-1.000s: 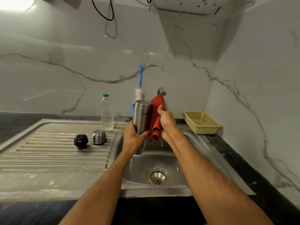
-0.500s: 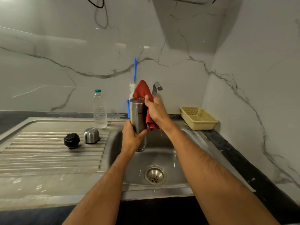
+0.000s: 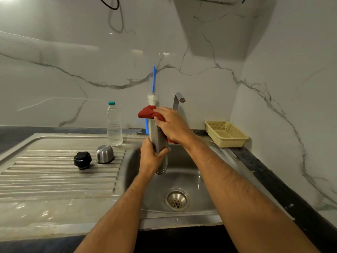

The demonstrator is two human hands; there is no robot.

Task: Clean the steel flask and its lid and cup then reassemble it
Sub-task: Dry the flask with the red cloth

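Observation:
My left hand (image 3: 152, 157) grips the lower half of the steel flask (image 3: 158, 141), held upright over the sink basin (image 3: 198, 181). A red cloth (image 3: 147, 112) covers the flask's top. My right hand (image 3: 172, 126) holds that cloth against the flask's upper part, with fingers curled round it. On the ribbed drainboard (image 3: 54, 176) to the left stand the black lid (image 3: 82, 160) and the steel cup (image 3: 104, 154), upside down, side by side.
A clear water bottle (image 3: 114, 125) with a teal cap stands behind the cup. A blue-handled brush (image 3: 153, 83) leans on the marble wall beside the tap (image 3: 177, 100). A beige plastic basket (image 3: 226, 134) sits on the counter at the right. The drain (image 3: 176, 199) lies below the flask.
My right hand has carried the red cloth up from the flask's side and over its top. The flask stays upright in my left hand.

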